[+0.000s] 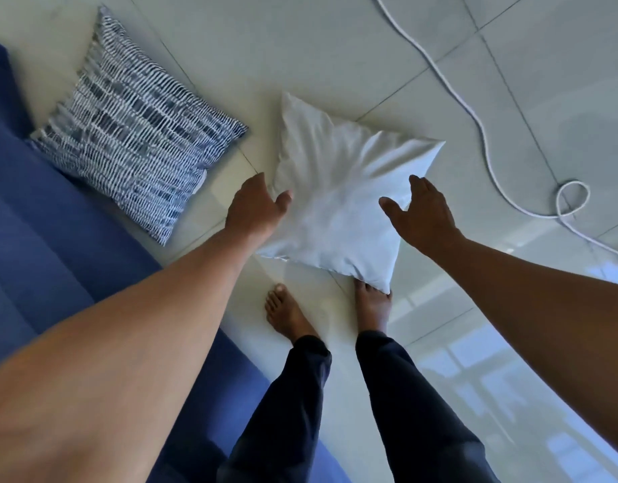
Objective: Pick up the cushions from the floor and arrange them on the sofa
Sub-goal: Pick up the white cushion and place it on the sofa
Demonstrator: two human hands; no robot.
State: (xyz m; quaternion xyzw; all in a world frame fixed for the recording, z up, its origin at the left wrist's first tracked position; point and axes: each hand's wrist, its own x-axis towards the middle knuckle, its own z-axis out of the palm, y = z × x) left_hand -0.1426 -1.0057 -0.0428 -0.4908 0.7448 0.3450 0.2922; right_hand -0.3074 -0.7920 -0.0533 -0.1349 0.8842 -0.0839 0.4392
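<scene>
- White cushion (339,203) lies on the tiled floor (300,47) directly ahead of the person's bare feet (290,315); its near corner overlaps the toes of the right foot. Fabric is crumpled, filling looks soft.
- Left hand (257,203) is at the cushion's left edge, thumb against the fabric, fingers spread and partly hidden behind the edge. Open, not yet closed on anything.
- Right hand (422,214) hovers over the right side, fingers splayed wide, thumb out. Whether the palm touches the cover cannot be told; no grip formed.
- Judged step: reaching in to take the white cushion with both hands.
- To do it well: close both hands on opposite edges at once, squeeze in past the loose cover to the filling (a pinch of fabric alone would let it sag), lift level, then turn left toward the seat.
- Patterned cushion (136,134), blue and white stripes, lies on the floor to the left, one edge against the blue sofa (39,238). Untouched; probably next.
- Sofa runs along the left side of the view; no cushions seen on the visible part.
- White cable (475,127) snakes across the floor to the right, well apart from the cushion (mind the feet if stepping back).
</scene>
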